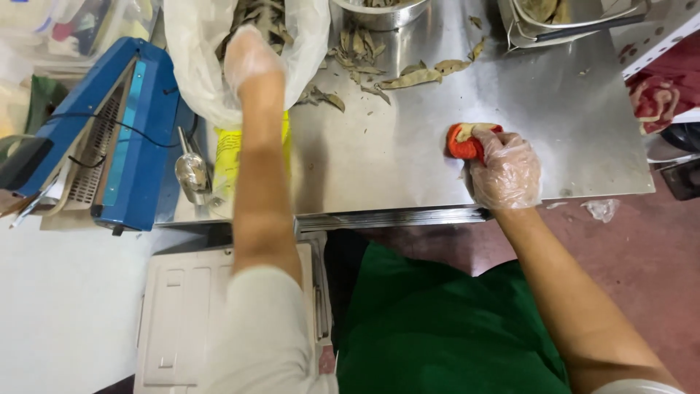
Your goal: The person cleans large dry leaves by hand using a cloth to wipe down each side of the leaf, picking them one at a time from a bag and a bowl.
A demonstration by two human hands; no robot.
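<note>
Both my hands wear thin clear plastic gloves. My left hand reaches into a large clear plastic bag of dried leaves at the back left of the steel table; its fingers are blurred inside the bag. My right hand is closed on a red and orange cloth pressed on the tabletop near the front edge.
Loose dried leaves lie scattered at the table's back. A steel bowl and a metal pan stand behind them. A blue heat sealer sits left, with a metal scoop and yellow packet beside it. A beige box stands below.
</note>
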